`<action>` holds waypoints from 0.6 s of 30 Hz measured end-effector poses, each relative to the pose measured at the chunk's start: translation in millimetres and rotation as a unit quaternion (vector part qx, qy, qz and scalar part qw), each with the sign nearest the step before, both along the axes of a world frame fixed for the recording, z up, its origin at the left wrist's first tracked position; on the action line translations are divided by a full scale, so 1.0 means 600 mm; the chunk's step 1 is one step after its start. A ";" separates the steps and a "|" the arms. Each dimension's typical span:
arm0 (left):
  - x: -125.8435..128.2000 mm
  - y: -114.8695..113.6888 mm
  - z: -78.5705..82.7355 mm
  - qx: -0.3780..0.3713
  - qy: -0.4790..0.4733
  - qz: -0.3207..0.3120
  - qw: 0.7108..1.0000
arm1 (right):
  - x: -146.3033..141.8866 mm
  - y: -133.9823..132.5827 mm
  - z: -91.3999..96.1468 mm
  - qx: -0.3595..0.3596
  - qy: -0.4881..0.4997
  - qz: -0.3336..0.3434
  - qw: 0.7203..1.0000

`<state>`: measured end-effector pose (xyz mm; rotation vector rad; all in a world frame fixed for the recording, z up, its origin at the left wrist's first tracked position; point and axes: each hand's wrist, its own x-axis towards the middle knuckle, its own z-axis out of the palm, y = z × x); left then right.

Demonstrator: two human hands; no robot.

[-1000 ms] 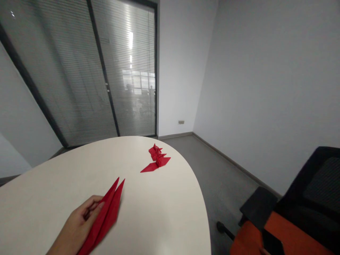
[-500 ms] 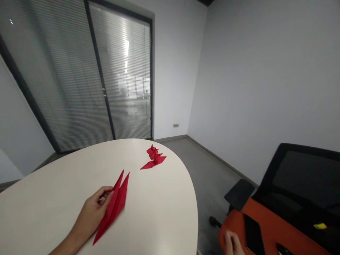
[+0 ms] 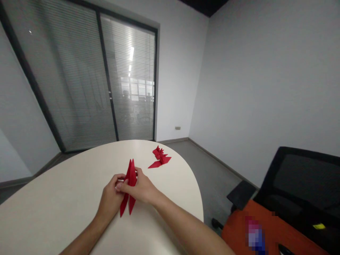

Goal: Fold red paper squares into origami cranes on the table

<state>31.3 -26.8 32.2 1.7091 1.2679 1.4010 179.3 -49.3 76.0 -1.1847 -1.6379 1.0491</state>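
The pale table [image 3: 66, 198] is extending beneath your left hand [image 3: 113, 194] and right hand [image 3: 142, 187], which are both grasping one folded red paper [image 3: 132, 174] between them; whether its lower tips are touching the table is unclear. Smaller red figures [image 3: 162, 160] are lying beyond, near the right edge.

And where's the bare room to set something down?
Bare tabletop lies left of the left hand, and from the right hand and forearm out to the curved right edge. Crowded: around the folded red paper both hold, and the red paper cluster farther back.
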 end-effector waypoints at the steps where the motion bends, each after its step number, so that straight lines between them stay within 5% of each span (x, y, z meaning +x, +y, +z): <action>1: -0.001 0.000 -0.001 0.002 -0.002 0.012 1.000 | -0.012 0.022 -0.002 -0.013 -0.031 -0.011 0.999; 5: -0.009 0.004 -0.004 -0.011 -0.040 0.026 0.999 | -0.028 0.073 -0.027 -0.001 0.023 -0.016 1.000; 9: -0.017 0.010 -0.012 -0.030 -0.088 0.029 0.995 | -0.016 0.083 -0.062 0.038 0.132 0.058 0.989; 11: -0.021 0.013 -0.017 -0.045 -0.109 0.020 0.993 | -0.008 0.082 -0.072 0.013 0.180 0.039 0.983; 18: -0.023 0.011 -0.026 -0.037 -0.105 -0.003 0.994 | -0.005 0.075 -0.062 0.022 0.208 -0.007 0.978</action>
